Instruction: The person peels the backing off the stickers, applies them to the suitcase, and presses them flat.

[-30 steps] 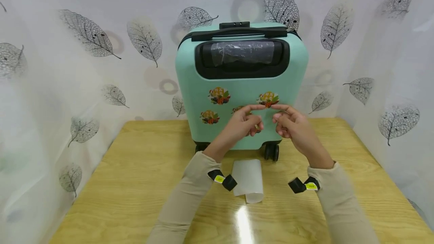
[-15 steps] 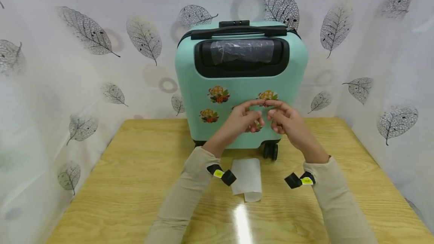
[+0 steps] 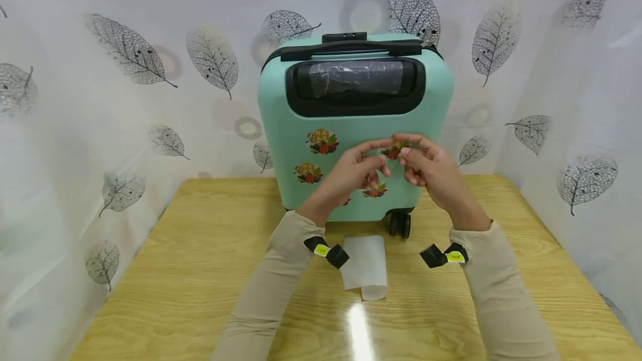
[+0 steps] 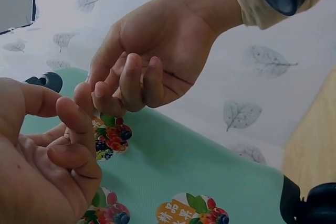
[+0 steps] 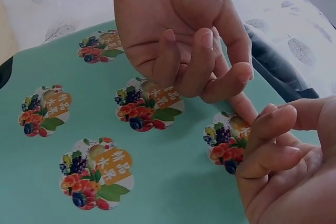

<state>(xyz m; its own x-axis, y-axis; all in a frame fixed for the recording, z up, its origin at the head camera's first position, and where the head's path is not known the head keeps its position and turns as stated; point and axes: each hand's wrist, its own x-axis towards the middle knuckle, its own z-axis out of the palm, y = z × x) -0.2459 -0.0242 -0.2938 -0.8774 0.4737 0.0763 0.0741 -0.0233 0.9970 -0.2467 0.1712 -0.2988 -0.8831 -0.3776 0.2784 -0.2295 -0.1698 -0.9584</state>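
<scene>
A mint-green suitcase (image 3: 281,121) stands upright on the table, bearing several fruit stickers. My left hand (image 3: 353,174) and right hand (image 3: 441,174) meet at the upper right sticker (image 3: 392,152). Both index fingers reach out, their tips close together at this sticker's upper edge. The other fingers bend loosely with nothing in them. In the right wrist view, this sticker (image 5: 223,148) lies partly behind the fingers, while another sticker (image 5: 97,177) shows whole. The upper left sticker (image 3: 322,142) and lower left sticker (image 3: 308,172) are uncovered in the head view; my left hand hides a middle one.
A curled sheet of white paper (image 3: 363,261) lies on the wooden table (image 3: 215,255) before the suitcase. Black wheels (image 3: 400,224) support the case, and its black handle recess (image 3: 356,105) is above the stickers. A leaf-patterned sheet (image 3: 210,116) hangs behind.
Both hands have risen slightly, their index fingertips moving from the upper right sticker's lower part to its top edge. More of the lower right sticker shows. The suitcase stays put.
</scene>
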